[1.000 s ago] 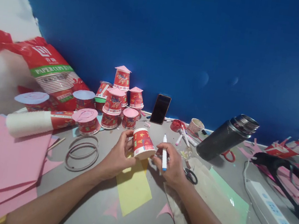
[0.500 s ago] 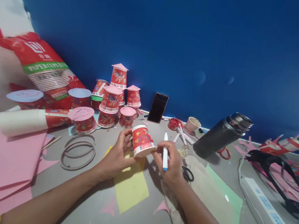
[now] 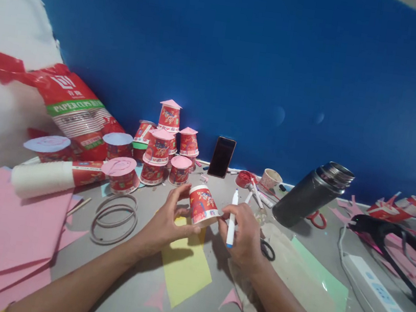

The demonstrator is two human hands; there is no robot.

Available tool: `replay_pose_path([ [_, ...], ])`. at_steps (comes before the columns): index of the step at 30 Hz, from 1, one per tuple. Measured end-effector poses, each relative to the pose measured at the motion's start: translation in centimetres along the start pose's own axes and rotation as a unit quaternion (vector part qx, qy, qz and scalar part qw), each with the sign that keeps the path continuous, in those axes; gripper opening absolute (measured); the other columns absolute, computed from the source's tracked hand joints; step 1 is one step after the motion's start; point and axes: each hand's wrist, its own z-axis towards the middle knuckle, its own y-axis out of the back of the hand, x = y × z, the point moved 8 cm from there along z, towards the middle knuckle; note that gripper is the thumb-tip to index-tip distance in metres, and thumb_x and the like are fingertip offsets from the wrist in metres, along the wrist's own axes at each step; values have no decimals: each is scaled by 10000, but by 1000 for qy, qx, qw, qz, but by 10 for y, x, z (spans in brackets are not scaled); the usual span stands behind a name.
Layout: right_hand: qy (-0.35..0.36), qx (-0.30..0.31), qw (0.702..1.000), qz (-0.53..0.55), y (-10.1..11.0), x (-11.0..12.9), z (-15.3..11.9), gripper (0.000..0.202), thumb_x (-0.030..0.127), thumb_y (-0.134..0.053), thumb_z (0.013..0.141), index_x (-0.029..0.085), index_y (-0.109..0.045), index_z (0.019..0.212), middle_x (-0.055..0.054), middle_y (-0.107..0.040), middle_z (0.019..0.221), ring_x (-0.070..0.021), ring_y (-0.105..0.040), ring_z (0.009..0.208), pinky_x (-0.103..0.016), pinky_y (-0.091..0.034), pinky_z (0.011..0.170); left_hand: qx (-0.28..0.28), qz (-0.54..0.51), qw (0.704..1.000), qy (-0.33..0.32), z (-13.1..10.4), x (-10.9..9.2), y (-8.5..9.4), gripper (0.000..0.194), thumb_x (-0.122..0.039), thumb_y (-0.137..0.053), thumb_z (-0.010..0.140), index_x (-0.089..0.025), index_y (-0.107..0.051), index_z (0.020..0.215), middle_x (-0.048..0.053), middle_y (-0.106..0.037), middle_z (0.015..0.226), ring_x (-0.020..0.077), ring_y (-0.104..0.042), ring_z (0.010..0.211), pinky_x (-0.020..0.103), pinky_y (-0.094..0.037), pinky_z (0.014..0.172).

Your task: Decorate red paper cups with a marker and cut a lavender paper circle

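Note:
Between my two hands a red patterned paper cup [image 3: 203,204] is held tilted above the table, its white rim facing down to the right. My left hand [image 3: 168,217] grips the cup from the left, thumb below and fingers behind it. My right hand [image 3: 242,230] holds a white marker [image 3: 232,219] with a blue end, its other end pointing up. That hand's fingertips reach the cup's rim; whether they press on it I cannot tell. Beneath the cup lies a yellow paper sheet [image 3: 186,272].
Red cups with pink paper tops [image 3: 158,146] stand stacked at the back left. A phone [image 3: 222,157] leans against the blue wall. On the right are a dark flask [image 3: 308,196] and a white power strip [image 3: 385,299]. Pink sheets [image 3: 3,235] and two grey rings [image 3: 114,219] lie left.
The whole view has shifted slightly, so things appear lower and further right. Both hands still hold the cup and marker, with the marker turned a little more upright.

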Motion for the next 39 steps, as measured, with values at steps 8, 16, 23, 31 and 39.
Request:
replay_pose_path([
  [8,37,17,999,-29,-6,9,-3,106,157,-593,988,248,-647,979,-45,-688,815,-242,-626,787,-349,-467,704,-10,113,992,-59,2,-16,3,834,-358,-871,764,-290,-469,1492,148,-454,1540,382,-539,1423,571,-577,1096],
  [16,-32,82,996,-21,-10,-33,0,479,42,-569,826,222,-622,1267,-108,-751,1106,-302,-670,1051,-412,-545,894,-75,191,972,-110,4,-14,13,740,-233,-747,777,-263,-440,1450,127,-468,1469,333,-560,1378,504,-609,1038],
  [23,-101,252,946,-176,-18,-68,11,541,17,-575,844,230,-655,1335,-142,-755,1174,-318,-671,1130,-342,-493,778,-119,186,968,-122,3,-16,19,715,-215,-737,774,-284,-432,1417,116,-450,1477,339,-508,1419,527,-585,1069],
  [31,-88,323,926,-173,-50,-80,31,434,24,-587,878,186,-722,1257,-146,-782,1139,-297,-707,1102,-329,-488,832,-144,148,974,-96,3,-15,21,708,-213,-741,743,-261,-454,1389,120,-484,1407,339,-553,1360,519,-599,1018],
  [39,-105,336,917,-189,-64,-87,45,192,109,-612,942,188,-786,970,-110,-792,935,-229,-736,844,-280,-459,704,-138,109,981,-78,4,-5,23,716,-246,-756,760,-277,-452,1408,130,-487,1440,346,-535,1416,540,-567,1079],
])
